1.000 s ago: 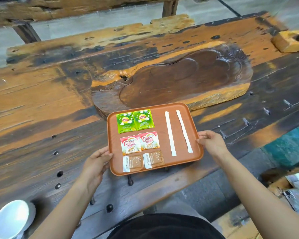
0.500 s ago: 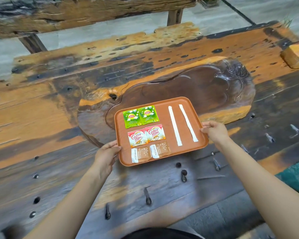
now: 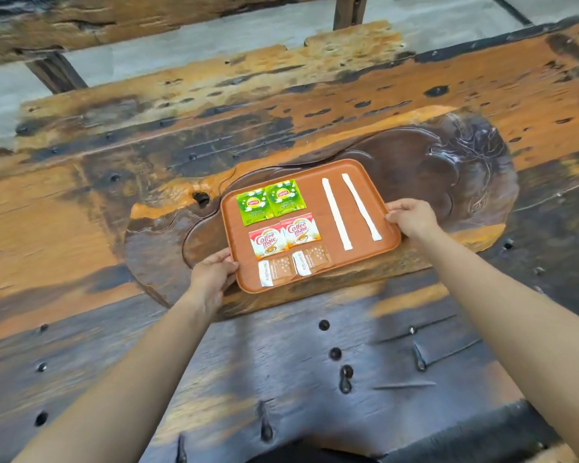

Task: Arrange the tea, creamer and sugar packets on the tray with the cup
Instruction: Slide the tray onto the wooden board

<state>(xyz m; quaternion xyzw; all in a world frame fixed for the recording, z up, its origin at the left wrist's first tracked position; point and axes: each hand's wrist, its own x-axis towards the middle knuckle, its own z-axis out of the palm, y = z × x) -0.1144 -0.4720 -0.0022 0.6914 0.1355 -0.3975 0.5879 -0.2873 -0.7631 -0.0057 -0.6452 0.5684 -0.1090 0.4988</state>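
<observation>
- Tray (image 3: pixel 315 265): orange, rectangular, lying over the carved slab (image 3: pixel 415 168) on the tabletop (image 3: pixel 81 212). Cannot tell whether it rests on the slab or is held just above it.
- Left hand (image 3: pixel 213 274): closed on the tray's near-left edge, thumb over the rim, fingers beneath.
- Right hand (image 3: pixel 411 217): closed on the right edge, fingers curled over the rim.
- Contents, all flat: two green tea packets (image 3: pixel 270 202) side by side at the far left; two creamer packets (image 3: pixel 284 234) just nearer; two brown sugar packets (image 3: pixel 293 264) along the near edge; two white sticks (image 3: pixel 350 212) lying lengthwise on the right half, apart from each other.
- Cup: not in view. None on the tray.
- Judgement: step in hand is placing the loaded tray. Packets look laid out; the cup remains.
- To do it well: keep the tray level, both hands moving together. Packets are light and loose; any tilt or jolt would slide the rows out of line, the thin sticks first.
- Lower gently; the slab surface is hollowed, so check that the tray sits without rocking before letting go.
- Release one hand at a time, sliding fingers out sideways without lifting the rim.
- Bare patch between sticks and packets seems narrow for a cup; sticks may need shifting.
</observation>
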